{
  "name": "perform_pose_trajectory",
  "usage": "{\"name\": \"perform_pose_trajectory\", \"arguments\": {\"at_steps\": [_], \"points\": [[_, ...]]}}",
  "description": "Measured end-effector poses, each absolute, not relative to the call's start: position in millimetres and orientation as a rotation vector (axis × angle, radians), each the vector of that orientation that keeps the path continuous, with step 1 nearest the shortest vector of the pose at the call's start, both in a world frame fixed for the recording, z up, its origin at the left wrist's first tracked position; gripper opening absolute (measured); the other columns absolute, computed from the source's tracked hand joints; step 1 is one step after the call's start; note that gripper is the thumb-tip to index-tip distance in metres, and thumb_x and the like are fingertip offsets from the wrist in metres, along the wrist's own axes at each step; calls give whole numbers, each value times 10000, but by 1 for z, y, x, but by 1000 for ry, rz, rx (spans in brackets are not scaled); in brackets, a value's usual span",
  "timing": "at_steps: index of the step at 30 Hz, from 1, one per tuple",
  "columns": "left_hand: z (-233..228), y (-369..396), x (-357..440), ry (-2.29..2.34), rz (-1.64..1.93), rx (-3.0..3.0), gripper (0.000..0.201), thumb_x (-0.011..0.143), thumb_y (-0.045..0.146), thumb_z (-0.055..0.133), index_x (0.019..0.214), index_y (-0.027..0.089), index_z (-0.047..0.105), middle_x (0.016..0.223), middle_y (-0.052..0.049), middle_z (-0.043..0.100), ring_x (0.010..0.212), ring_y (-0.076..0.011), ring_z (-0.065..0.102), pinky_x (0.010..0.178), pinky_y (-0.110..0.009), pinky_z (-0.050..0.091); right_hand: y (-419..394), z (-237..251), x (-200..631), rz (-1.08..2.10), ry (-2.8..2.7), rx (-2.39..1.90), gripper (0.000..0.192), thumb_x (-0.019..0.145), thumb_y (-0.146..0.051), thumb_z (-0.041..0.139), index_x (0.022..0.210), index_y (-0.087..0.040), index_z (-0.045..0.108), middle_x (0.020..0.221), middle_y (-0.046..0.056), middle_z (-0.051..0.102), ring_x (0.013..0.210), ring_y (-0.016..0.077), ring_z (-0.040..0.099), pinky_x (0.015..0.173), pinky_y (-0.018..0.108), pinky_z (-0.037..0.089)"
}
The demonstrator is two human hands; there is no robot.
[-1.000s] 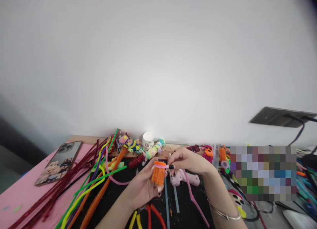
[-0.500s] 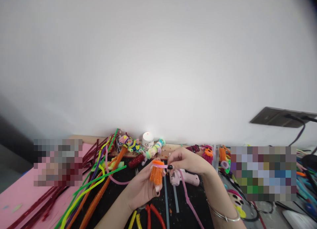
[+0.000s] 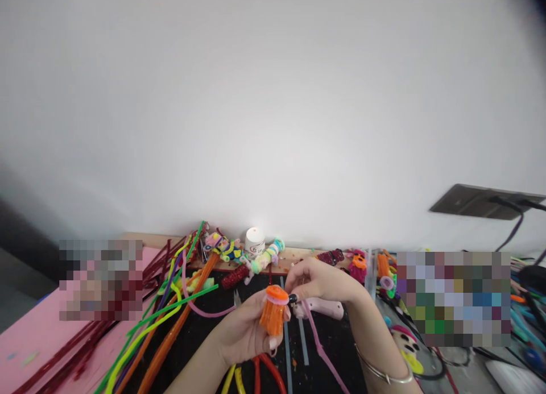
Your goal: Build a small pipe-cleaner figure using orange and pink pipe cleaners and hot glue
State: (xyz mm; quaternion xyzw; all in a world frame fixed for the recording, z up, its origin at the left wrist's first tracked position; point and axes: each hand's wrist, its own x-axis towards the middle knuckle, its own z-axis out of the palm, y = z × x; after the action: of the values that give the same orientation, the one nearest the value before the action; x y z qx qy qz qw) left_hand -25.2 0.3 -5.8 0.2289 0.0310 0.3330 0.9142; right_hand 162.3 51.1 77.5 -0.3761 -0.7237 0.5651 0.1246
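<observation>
My left hand [image 3: 241, 330] is closed around an orange pipe-cleaner figure [image 3: 272, 317], a ribbed skirt-like body with a round orange top and a pink band just beneath that top. My right hand [image 3: 321, 281] is pinched close against the figure's right side, on a pink pipe cleaner [image 3: 318, 344] whose long tail hangs down toward the front edge. How the strand joins the band is hidden by the fingertips. A pale pink glue gun [image 3: 326, 307] lies behind and below my right hand. Red-handled pliers [image 3: 271, 372] and a yellow-handled tool [image 3: 232, 380] lie below my left hand.
Several long pipe cleaners [image 3: 164, 354] spread over the left side. Along the wall stand a white tub [image 3: 255, 242], a colourful doll [image 3: 224, 247] and a pastel coil [image 3: 267, 257]. On the right are a small yellow-faced figure [image 3: 407, 345], cables and a wall socket [image 3: 478, 200].
The figure has tipped and shifted slightly right and down. The pink strand, stretched from its top toward my right fingers before, now lies around it under the orange top.
</observation>
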Motion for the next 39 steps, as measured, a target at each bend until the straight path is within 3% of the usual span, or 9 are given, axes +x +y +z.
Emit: {"name": "perform_pose_trajectory", "arguments": {"at_steps": [5, 24, 30, 35, 39], "points": [[-11, 0, -24, 7, 690, 474, 189, 897, 235, 401, 951, 156, 564, 863, -64, 631, 517, -96, 619, 442, -166, 440, 50, 76, 162, 1677, -2111, -1103, 213, 705, -290, 664, 820, -111, 664, 643, 11, 629, 608, 127, 579, 579, 224, 450], [-8, 1, -26, 22, 674, 448, 157, 861, 258, 485, 917, 157, 590, 857, -70, 668, 524, -110, 624, 471, -189, 452, 51, 76, 157, 1481, -2191, -1168, 218, 697, -334, 657, 776, -133, 681, 632, -1, 608, 537, 108, 544, 496, 208, 434], [-15, 2, -25, 80, 637, 465, 198, 867, 300, 470, 909, 150, 592, 846, -91, 668, 539, -116, 618, 450, -178, 420, 48, 75, 158, 1732, -2050, -1214, 247, 705, -339, 652, 810, -116, 631, 507, -31, 549, 436, 101, 539, 461, 210, 451], [-16, 4, -25, 75, 580, 500, 238, 865, 313, 471, 989, 138, 573, 879, -103, 665, 580, -140, 646, 505, -212, 478, 47, 75, 161, 1804, -1981, -1256, 256, 679, -341, 682, 809, -136, 600, 549, -21, 573, 467, 116, 571, 488, 228, 478], [-13, 3, -24, 123, 558, 521, 219, 891, 275, 425, 1019, 140, 540, 897, -106, 668, 606, -140, 658, 540, -227, 503, 49, 73, 165, 1653, -2103, -1301, 275, 672, -380, 683, 774, -139, 599, 600, 9, 612, 541, 142, 610, 519, 238, 486]]}}
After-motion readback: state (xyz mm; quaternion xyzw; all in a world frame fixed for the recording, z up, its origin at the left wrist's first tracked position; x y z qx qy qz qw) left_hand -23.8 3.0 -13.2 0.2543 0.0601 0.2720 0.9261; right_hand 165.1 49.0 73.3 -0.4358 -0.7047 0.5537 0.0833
